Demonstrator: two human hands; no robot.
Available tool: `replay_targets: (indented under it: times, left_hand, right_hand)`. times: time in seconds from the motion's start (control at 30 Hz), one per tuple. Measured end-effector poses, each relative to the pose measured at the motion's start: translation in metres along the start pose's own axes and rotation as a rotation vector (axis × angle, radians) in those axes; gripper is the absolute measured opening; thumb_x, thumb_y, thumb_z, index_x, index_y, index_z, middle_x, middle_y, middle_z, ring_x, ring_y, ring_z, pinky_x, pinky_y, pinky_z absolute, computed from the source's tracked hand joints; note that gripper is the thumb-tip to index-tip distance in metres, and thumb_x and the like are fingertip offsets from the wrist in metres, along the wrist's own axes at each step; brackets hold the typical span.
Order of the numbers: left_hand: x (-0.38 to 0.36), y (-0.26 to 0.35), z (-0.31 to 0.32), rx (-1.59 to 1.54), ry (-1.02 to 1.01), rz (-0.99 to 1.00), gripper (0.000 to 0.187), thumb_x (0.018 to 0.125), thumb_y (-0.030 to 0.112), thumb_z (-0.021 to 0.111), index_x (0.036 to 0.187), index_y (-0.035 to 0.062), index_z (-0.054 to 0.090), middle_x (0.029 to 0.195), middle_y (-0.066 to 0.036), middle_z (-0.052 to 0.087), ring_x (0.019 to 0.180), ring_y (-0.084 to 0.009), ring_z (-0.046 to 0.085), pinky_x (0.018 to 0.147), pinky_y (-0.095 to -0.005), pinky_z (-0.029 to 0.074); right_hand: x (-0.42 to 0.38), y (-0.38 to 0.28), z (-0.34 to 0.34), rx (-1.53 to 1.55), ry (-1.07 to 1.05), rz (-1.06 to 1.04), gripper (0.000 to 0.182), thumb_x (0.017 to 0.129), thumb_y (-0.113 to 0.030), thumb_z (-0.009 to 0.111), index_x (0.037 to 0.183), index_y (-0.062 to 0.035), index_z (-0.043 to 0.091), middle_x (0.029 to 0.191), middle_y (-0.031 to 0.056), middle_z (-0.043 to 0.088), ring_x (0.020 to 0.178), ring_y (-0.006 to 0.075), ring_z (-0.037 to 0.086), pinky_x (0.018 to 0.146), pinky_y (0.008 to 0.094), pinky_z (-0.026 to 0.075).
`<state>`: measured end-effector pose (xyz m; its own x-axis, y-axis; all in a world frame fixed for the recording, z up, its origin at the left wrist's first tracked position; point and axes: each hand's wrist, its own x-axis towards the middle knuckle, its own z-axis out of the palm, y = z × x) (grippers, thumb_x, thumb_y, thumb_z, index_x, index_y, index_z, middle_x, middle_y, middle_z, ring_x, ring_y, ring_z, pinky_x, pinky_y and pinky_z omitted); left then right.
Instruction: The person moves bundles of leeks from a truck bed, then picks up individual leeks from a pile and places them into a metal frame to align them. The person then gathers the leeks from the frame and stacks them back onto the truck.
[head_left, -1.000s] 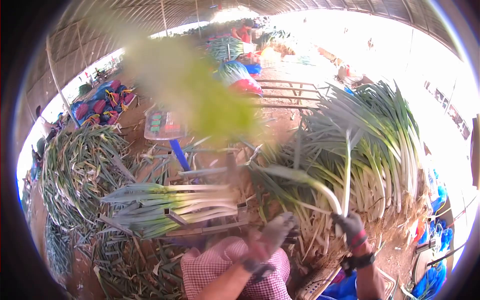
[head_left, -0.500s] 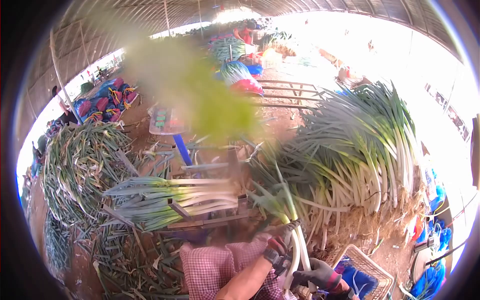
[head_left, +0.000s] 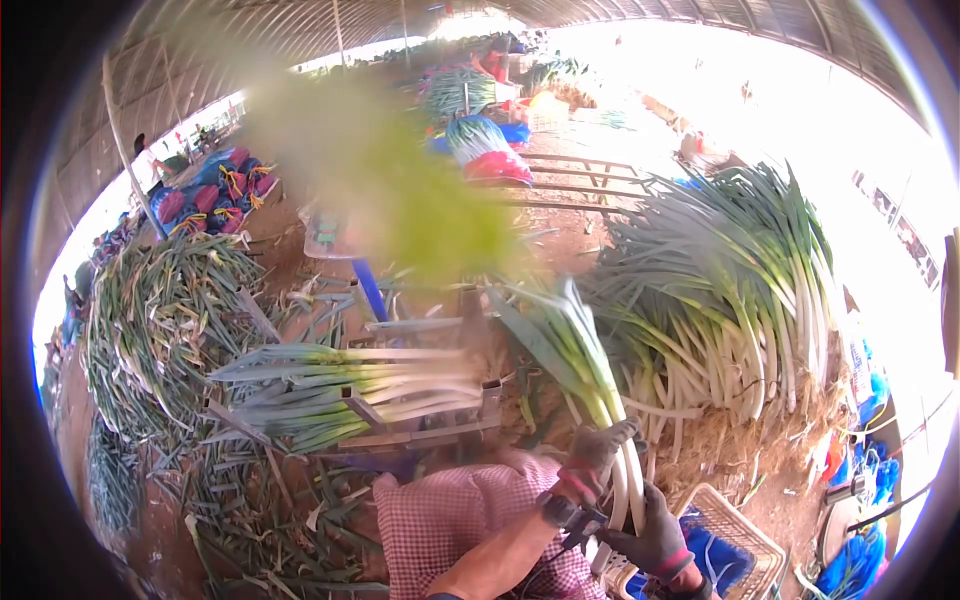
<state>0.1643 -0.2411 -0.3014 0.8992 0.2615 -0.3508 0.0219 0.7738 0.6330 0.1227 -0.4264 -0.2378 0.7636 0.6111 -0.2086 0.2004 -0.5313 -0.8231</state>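
Observation:
My left hand, in a dark glove with a watch at the wrist, is closed around the upper white part of a few long green onions. Their leaves point up and to the left. Lower down, my gloved right hand is wrapped about the white root ends of the same stalks. To the left, a bundle of trimmed green onions lies across a metal rack. A large heap of green onions, roots toward me, stands just right of my hands.
A plastic crate with blue material sits below my right hand. Leaf scraps are piled at left, and more litter the ground. Filled blue sacks and metal rails lie farther back. A blurred yellow-green smear covers the upper middle.
Both hands have shifted right, with the left also rising slightly along the stalks. The held green onions have moved right, and their leaves now fan out more visibly. The rack bundle looks unchanged.

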Motion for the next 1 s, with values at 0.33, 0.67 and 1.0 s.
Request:
replay_targets:
  times: [0.33, 0.67, 1.0]
  left_hand:
    - [-0.077, 0.122, 0.026, -0.108, -0.165, 0.581, 0.028, 0.096, 0.003, 0.068, 0.123, -0.0003, 0.064, 0.108, -0.014, 0.072, 0.093, -0.0257, 0.072, 0.086, -0.0402, 0.061]
    - [-0.166, 0.305, -0.215, -0.11, -0.392, 1.159, 0.074, 0.1, 0.051, 0.057, 0.157, 0.0082, 0.038, 0.161, -0.017, 0.039, 0.143, -0.0387, 0.044, 0.12, -0.0642, 0.03]
    - [-0.138, 0.348, -0.434, -0.1, 0.289, 1.168, 0.055, 0.099, 0.044, 0.06, 0.14, 0.0078, 0.055, 0.139, -0.014, 0.06, 0.128, -0.0333, 0.058, 0.11, -0.0541, 0.047]
  right_hand:
    - [0.062, -0.04, 0.009, -0.355, 0.266, -0.326, 0.054, 0.078, -0.022, 0.077, 0.124, -0.0032, 0.057, 0.096, 0.0208, 0.071, 0.084, 0.0417, 0.071, 0.071, 0.0488, 0.057]
    - [0.197, -0.149, 0.1, -0.319, -0.33, -0.742, 0.053, 0.077, -0.025, 0.078, 0.123, -0.0064, 0.06, 0.091, 0.0186, 0.071, 0.083, 0.0415, 0.071, 0.072, 0.0488, 0.057]
    - [0.367, -0.21, 0.239, -0.709, -0.558, -0.718, 0.062, 0.075, -0.021, 0.073, 0.132, -0.0038, 0.058, 0.107, 0.0247, 0.072, 0.103, 0.0424, 0.07, 0.088, 0.0491, 0.055]
